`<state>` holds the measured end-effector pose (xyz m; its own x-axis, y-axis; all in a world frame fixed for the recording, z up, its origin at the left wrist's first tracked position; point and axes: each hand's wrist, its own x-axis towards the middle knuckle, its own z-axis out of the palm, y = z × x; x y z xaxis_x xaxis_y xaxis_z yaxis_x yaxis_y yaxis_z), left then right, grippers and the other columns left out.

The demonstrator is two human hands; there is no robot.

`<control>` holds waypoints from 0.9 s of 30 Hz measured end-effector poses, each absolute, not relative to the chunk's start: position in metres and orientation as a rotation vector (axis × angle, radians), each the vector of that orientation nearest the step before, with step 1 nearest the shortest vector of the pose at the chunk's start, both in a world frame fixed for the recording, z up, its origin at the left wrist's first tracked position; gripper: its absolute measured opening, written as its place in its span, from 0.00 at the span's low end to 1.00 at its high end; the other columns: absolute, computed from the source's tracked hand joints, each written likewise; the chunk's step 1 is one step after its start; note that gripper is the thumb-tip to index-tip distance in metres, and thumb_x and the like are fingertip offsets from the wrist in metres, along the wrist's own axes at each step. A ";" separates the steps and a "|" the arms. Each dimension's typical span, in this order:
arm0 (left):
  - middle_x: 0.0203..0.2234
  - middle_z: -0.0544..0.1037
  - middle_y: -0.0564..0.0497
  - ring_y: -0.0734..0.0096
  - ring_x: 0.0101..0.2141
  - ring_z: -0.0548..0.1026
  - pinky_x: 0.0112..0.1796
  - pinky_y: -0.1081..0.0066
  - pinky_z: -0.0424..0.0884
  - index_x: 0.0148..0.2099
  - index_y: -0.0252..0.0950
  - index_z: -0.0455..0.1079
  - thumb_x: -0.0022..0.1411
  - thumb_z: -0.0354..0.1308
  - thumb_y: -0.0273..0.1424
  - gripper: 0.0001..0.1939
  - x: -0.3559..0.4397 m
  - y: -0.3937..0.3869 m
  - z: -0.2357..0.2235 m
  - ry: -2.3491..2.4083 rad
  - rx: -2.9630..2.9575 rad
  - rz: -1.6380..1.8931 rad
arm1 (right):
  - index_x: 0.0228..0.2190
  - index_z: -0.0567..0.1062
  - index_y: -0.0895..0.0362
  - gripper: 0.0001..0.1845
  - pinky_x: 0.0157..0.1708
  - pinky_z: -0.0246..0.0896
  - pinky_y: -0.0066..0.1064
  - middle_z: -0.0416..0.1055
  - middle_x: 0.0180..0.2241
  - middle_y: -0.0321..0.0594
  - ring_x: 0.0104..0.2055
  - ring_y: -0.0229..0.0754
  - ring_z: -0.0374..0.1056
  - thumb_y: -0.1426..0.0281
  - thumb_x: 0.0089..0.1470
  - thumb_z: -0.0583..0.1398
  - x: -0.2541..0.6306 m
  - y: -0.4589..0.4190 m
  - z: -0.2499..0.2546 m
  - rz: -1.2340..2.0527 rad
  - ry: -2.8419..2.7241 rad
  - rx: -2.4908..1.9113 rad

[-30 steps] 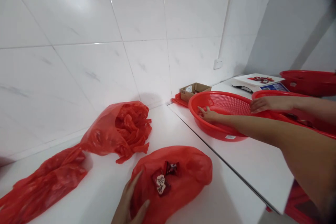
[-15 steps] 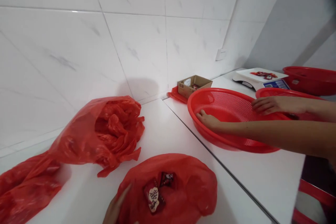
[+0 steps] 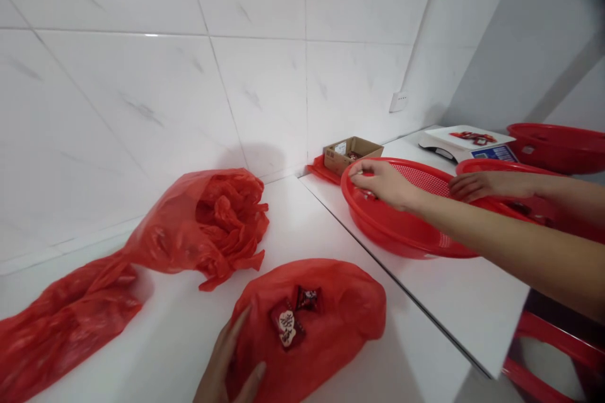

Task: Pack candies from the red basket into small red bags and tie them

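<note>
From my end, I see my left hand (image 3: pixel 231 356) at the near left side of the open red bag (image 3: pixel 331 340), thumb and fingers well apart, touching its film; I cannot tell whether they grip it. Two dark red wrapped packets (image 3: pixel 297 313) lie close together on the bag's red film, one showing a pale label. My right hand (image 3: pixel 382 184) is over the left part of the perforated red basket (image 3: pixel 401 233), fingers curled and tips drawn nearly together; I cannot tell whether they have hold of anything. A co-worker's hand (image 3: pixel 491 186) rests by the rim of the second red basket (image 3: pixel 567 201); beyond stand a small cardboard box (image 3: pixel 338 160) and a white scale (image 3: pixel 454 138) bearing packets; crumpled red bags (image 3: pixel 174 227) lie to the left, on the white table (image 3: pixel 293 227).
</note>
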<state>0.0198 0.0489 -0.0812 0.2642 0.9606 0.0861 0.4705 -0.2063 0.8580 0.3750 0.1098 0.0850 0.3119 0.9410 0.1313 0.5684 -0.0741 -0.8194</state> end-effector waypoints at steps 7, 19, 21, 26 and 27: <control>0.64 0.60 0.52 0.57 0.63 0.57 0.60 0.59 0.60 0.66 0.47 0.55 0.57 0.60 0.41 0.36 0.028 0.030 -0.044 1.196 1.406 0.858 | 0.40 0.72 0.57 0.09 0.32 0.67 0.31 0.67 0.47 0.47 0.35 0.38 0.69 0.68 0.59 0.56 0.229 0.059 0.006 0.315 -2.335 -1.221; 0.65 0.59 0.47 0.57 0.62 0.59 0.60 0.61 0.58 0.67 0.43 0.53 0.57 0.62 0.34 0.39 0.017 0.031 -0.031 1.125 1.303 0.972 | 0.38 0.71 0.57 0.07 0.36 0.63 0.31 0.72 0.34 0.41 0.35 0.39 0.66 0.73 0.59 0.53 0.237 -0.031 0.009 0.250 -2.209 -0.994; 0.64 0.60 0.46 0.57 0.61 0.61 0.60 0.59 0.59 0.68 0.41 0.52 0.56 0.63 0.34 0.40 0.017 0.035 -0.038 1.124 1.278 1.017 | 0.39 0.72 0.56 0.08 0.34 0.63 0.33 0.72 0.36 0.43 0.34 0.41 0.65 0.67 0.58 0.56 0.230 -0.061 -0.020 0.235 -2.377 -0.881; 0.65 0.59 0.44 0.56 0.62 0.60 0.60 0.58 0.58 0.69 0.39 0.49 0.57 0.62 0.35 0.42 0.017 0.038 -0.051 1.147 1.295 1.076 | 0.39 0.72 0.58 0.12 0.39 0.62 0.40 0.70 0.42 0.51 0.41 0.48 0.64 0.63 0.59 0.57 0.231 -0.085 -0.097 0.087 -2.376 -1.139; 0.65 0.58 0.44 0.56 0.62 0.59 0.60 0.58 0.57 0.69 0.40 0.49 0.57 0.62 0.35 0.41 0.017 0.038 -0.052 1.148 1.339 1.077 | 0.36 0.72 0.59 0.10 0.37 0.61 0.37 0.70 0.38 0.49 0.38 0.45 0.64 0.65 0.60 0.55 0.234 -0.082 -0.103 0.087 -2.371 -1.166</control>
<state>0.0169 0.0382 -0.0518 0.1435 0.9896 0.0095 0.0728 -0.0201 0.9971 0.2343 -0.0823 -0.1033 -0.5129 0.7587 0.4016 0.7274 0.6326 -0.2660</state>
